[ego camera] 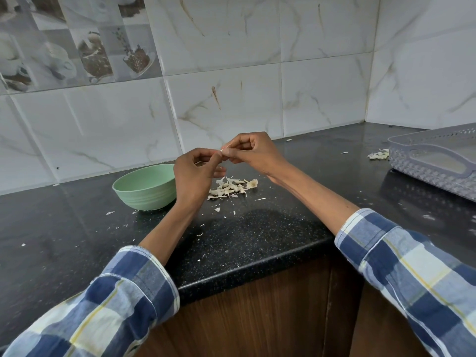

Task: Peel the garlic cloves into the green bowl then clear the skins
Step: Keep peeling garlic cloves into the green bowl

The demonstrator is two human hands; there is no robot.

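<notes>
Item, nearest: two checked sleeves rolled back from the forearms, reaching over the rounded edge of the black speckled table (257, 240), which is flecked all over with small white scraps. Item: left hand (195, 173), fingers curled, thumb and forefinger pinching a small pale piece at its tip. Item: right hand (253, 153), likewise curled, pinching the same piece from the other side; the two hands meet above the table, clear of its surface. Item: garlic clove (223, 150), held between both hands, mostly hidden by the fingers; whether its skin is partly off cannot be told. Judged step: stripping the skin from this clove. To do it well, one hand should hold the clove firm while the other draws the loosened skin away in a strip, worked over the heap so that scraps fall together, and the bare clove then carried left to the bowl. Item: heap of skins (230, 189), papery white pieces with one root end, lying on the table just below the hands. Item: green bowl (144, 188), upright, just left of the left hand and beside the heap; only its far inner wall shows, its floor is out of sight, so contents cannot be told. Item, farther right: grey perforated tray (435, 163) with handle slot, contents unclear, a second small cluster of skins (378, 154) at its near corner. Item, farthest: marbled tile wall.
</notes>
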